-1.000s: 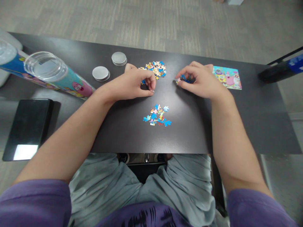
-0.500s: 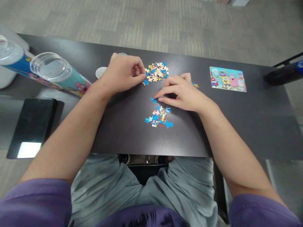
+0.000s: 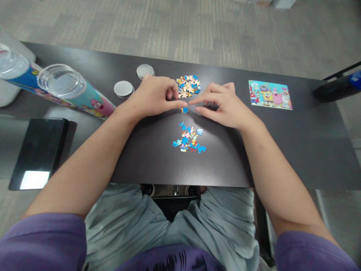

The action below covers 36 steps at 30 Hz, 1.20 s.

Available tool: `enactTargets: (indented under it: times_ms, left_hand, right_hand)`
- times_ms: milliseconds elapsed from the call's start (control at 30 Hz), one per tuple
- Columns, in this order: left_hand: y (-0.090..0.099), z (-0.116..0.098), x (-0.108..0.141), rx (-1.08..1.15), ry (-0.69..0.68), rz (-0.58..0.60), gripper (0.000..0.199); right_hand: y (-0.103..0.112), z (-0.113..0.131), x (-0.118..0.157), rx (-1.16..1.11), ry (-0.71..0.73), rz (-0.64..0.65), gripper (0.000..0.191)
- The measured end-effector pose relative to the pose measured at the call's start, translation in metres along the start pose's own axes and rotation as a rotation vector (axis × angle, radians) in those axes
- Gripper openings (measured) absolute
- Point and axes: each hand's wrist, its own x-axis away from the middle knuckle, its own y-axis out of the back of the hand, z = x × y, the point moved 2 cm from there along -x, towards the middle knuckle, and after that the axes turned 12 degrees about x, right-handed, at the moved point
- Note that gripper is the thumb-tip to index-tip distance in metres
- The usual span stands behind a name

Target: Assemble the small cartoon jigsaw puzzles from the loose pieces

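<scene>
My left hand has its fingers curled and its thumb stretched out. The thumb tip rests at the upper edge of a blue puzzle piece, held close to the tabletop. Facing it from the right, my right hand is open, index finger and thumb apart, with nothing visible between them. Behind both hands lies a heap of puzzle pieces, many with their pale backs up. Nearer my body is a smaller, spread-out group of pieces, mostly blue, pink and yellow.
A cartoon picture card lies to the right on the dark table. Grey-white round lids sit behind my left forearm. Clear-topped printed tubes and a black tablet-like device are at left. A dark bottle lies far right.
My left hand has moved right and nearer me, and the blue piece has come with it from the heap's edge. My right hand has left a small blue piece, which now lies at the near group.
</scene>
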Motion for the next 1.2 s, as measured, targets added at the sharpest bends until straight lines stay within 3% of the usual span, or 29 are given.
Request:
enactTargets:
  times_ms: [133, 233, 433, 633, 867, 1033, 1200]
  left_hand:
    - [0.009, -0.006, 0.001, -0.037, 0.074, -0.118, 0.056]
    - [0.013, 0.000, 0.000, -0.099, 0.092, -0.139, 0.056]
    - [0.000, 0.016, -0.002, -0.070, 0.002, -0.173, 0.042]
    - [-0.003, 0.006, -0.001, -0.087, 0.066, -0.093, 0.036]
    - [-0.003, -0.001, 0.000, -0.106, 0.095, -0.055, 0.027]
    - [-0.007, -0.001, 0.000, -0.055, 0.075, -0.040, 0.025]
    - [-0.011, -0.014, 0.001, 0.179, 0.011, 0.115, 0.023]
  right_hand:
    - [-0.011, -0.001, -0.002, -0.016, 0.090, 0.058, 0.041]
    - [-0.008, -0.007, -0.001, -0.012, 0.089, 0.079, 0.039]
    - [0.002, -0.009, 0.000, -0.129, 0.149, 0.177, 0.037]
    - [-0.003, -0.010, -0.001, -0.105, 0.085, 0.105, 0.033]
    - [-0.010, -0.006, -0.003, -0.180, 0.211, 0.165, 0.041]
    - [-0.006, -0.010, -0.003, -0.112, 0.072, 0.082, 0.042]
    - [-0.009, -0.014, -0.003, -0.074, 0.019, 0.028, 0.042]
